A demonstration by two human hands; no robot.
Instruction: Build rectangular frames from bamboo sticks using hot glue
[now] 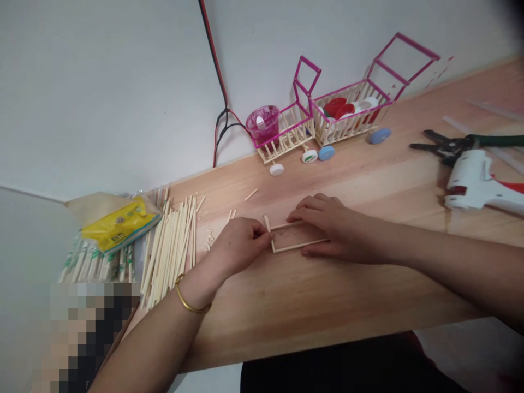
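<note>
One stick frame [301,245] lies on the table [327,295]; the left hand [239,244] pinches its end stick [273,245], the right hand [338,226] holds its two long sides [282,225] between thumb and fingers (two wheeled carts [344,132] stand beyond).

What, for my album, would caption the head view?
Left hand and right hand steady a stick frame on a table.

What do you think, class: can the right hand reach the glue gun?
Probably yes: the right hand touches the stick frame, but nothing visible blocks its way to the glue gun.
</note>
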